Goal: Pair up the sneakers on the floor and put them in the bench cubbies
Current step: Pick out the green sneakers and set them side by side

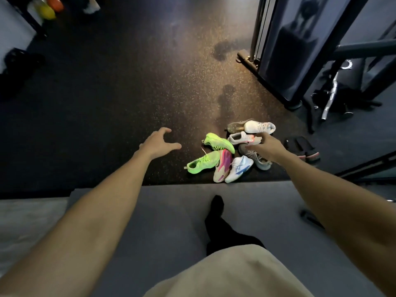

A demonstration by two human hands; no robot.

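Note:
Several sneakers lie in a heap on the dark speckled floor. Two neon green sneakers [218, 142] [202, 162] sit at its left side. A pink and cream sneaker [224, 165] and a white sneaker with blue stripes [239, 168] lie nearest me. A grey sneaker [257, 159] lies partly under my right hand [267, 147], which hovers over the heap with relaxed fingers. Two white sneakers [241, 137] [259, 126] lie behind. My left hand [159, 142] is spread open above bare floor, left of the heap. The bench cubbies are out of view.
A grey padded surface [171, 211] runs below me, with my leg in a black sock [216, 211] on it. A gym machine frame [278, 61] stands at the back right. A chrome bar [331, 97] and black slippers [302, 148] lie to the right. Coloured balls [49, 7] sit far left.

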